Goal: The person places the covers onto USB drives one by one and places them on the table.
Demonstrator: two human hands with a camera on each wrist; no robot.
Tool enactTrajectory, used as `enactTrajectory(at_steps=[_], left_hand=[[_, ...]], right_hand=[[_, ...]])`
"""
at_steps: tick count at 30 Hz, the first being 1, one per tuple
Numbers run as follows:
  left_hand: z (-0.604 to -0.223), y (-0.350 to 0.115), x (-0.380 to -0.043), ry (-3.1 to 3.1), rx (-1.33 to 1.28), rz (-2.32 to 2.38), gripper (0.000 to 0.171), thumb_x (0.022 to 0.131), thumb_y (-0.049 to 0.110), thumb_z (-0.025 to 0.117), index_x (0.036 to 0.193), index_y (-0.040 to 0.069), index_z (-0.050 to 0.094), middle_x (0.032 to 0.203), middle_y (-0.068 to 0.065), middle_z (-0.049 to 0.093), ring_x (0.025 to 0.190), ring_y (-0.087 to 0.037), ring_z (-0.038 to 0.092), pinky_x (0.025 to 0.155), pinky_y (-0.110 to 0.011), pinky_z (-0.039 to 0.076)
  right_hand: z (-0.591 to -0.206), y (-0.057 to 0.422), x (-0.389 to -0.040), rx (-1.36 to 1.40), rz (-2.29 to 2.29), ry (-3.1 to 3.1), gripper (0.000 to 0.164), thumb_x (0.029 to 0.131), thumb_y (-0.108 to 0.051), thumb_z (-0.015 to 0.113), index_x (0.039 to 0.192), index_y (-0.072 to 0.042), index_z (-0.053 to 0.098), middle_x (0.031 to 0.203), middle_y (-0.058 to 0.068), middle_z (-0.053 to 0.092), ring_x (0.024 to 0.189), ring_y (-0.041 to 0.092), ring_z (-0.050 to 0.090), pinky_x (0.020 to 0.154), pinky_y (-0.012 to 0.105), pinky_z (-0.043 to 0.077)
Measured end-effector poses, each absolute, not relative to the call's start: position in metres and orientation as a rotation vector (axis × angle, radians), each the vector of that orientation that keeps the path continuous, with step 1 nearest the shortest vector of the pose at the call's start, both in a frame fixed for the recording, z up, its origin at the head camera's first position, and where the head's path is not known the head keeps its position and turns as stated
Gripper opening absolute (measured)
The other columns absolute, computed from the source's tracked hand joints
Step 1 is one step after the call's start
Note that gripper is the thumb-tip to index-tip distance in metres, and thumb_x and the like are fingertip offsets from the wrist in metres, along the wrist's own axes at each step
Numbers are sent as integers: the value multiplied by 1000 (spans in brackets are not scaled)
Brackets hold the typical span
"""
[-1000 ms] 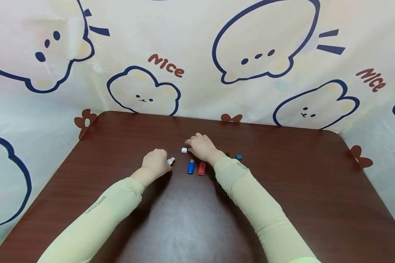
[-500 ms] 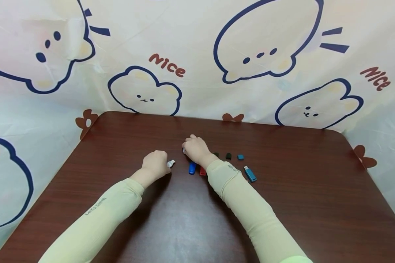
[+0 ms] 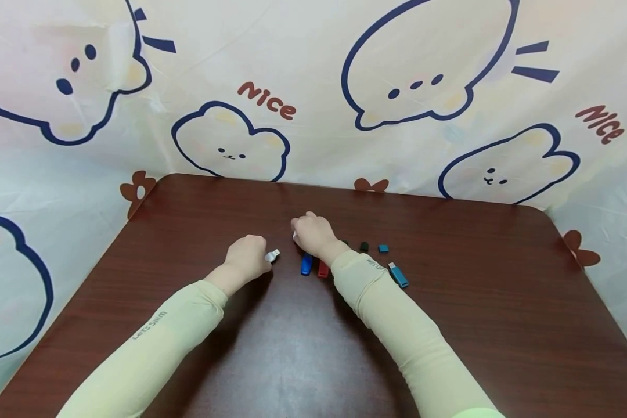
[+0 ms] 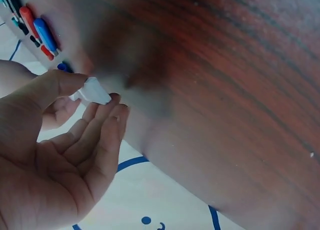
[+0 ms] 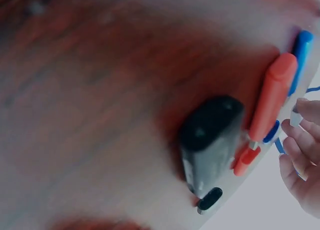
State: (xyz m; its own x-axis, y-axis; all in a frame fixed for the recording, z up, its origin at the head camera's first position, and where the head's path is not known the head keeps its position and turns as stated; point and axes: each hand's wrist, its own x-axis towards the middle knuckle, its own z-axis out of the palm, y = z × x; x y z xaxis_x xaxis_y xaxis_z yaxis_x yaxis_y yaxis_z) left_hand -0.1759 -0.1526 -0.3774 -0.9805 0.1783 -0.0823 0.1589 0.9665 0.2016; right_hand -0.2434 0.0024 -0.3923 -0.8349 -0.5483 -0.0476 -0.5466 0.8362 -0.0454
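My left hand [image 3: 245,258] pinches a white USB flash drive [image 3: 272,256] at its body, the metal plug pointing right. In the left wrist view the thumb and fingers grip the drive [image 4: 95,91]. My right hand [image 3: 315,236] is bent over a small white cap [image 3: 295,235], which is mostly hidden from above. The right wrist view shows this cap [image 5: 296,119] between thumb and fingers. Just below the right hand lie a blue flash drive [image 3: 306,265] and a red flash drive [image 3: 323,269], both partly covered by it.
A teal flash drive [image 3: 398,274] lies right of my forearm, with a teal cap [image 3: 384,248] and a black cap [image 3: 364,247] behind it. A dark flash drive [image 5: 212,135] under my right wrist shows only in the right wrist view. A printed curtain [image 3: 319,145] stands behind the table.
My right hand has come down over the white cap, which lay on the table, and now grips it. The forearm shifted left, uncovering the teal drive. My left hand has barely moved.
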Motion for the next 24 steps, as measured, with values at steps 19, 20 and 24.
enactTrajectory(at_steps=[19,20,24], left_hand=[[-376,-149,-178,3008,405,469,15,69,3,65,58,6,56,55,-2,51,53,-15,41,51,-28,38],[-375,-148,-178,2995,390,501,12,70,4,66,61,5,58,58,-3,54,53,-15,43,52,-28,40],[-371,-143,-178,2959,400,682,8,74,8,70,76,1,66,71,-8,66,56,-15,52,57,-28,47]], right_hand=[[-369,41,-241,-51,-1481,2291,23,84,-5,67,106,4,64,81,10,63,62,12,60,72,35,56],[-368,43,-240,-32,-1517,2251,24,85,-3,65,108,5,63,84,12,64,62,11,61,75,36,56],[-361,52,-234,34,-1565,2151,25,87,-4,63,111,5,61,97,19,66,65,11,65,81,38,54]])
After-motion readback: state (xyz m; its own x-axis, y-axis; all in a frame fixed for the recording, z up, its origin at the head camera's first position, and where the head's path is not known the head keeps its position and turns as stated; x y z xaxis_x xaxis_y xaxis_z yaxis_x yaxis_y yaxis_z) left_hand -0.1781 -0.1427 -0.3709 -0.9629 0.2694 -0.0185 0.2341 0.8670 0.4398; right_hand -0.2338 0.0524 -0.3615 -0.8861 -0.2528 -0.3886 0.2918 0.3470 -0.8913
